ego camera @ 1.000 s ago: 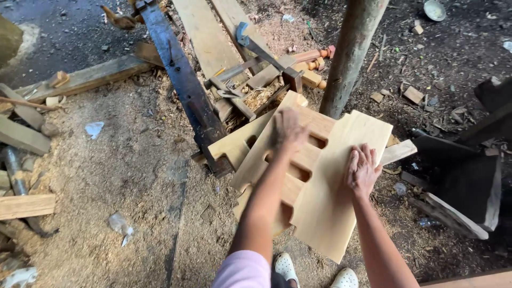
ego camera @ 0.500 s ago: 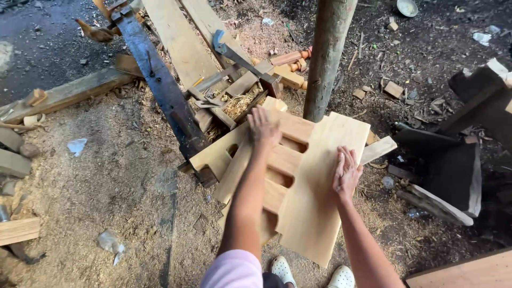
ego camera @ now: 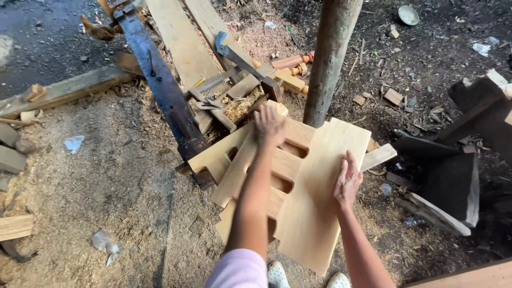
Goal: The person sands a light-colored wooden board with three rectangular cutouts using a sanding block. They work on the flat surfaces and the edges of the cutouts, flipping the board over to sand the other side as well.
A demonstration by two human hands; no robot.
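Observation:
A pale notched wooden board (ego camera: 314, 213) lies on top of other cut boards in front of me. My right hand (ego camera: 348, 182) rests flat on that top board, fingers together. My left hand (ego camera: 269, 126) presses flat on a second notched board (ego camera: 242, 160) underneath, close to its far end. Slot-shaped cut-outs (ego camera: 292, 150) show between the two boards. Neither hand grips anything. My white shoes (ego camera: 279, 276) stand just below the stack.
A wooden post (ego camera: 330, 58) stands upright just beyond the boards. A long dark metal beam (ego camera: 160, 80) and planks (ego camera: 178, 40) lie to the far left. Dark timber pieces (ego camera: 453, 176) sit at the right. Sawdust covers the ground (ego camera: 106, 181).
My left hand has slid a little along the lower board. My right hand has shifted slightly down the top board. The view has moved a bit.

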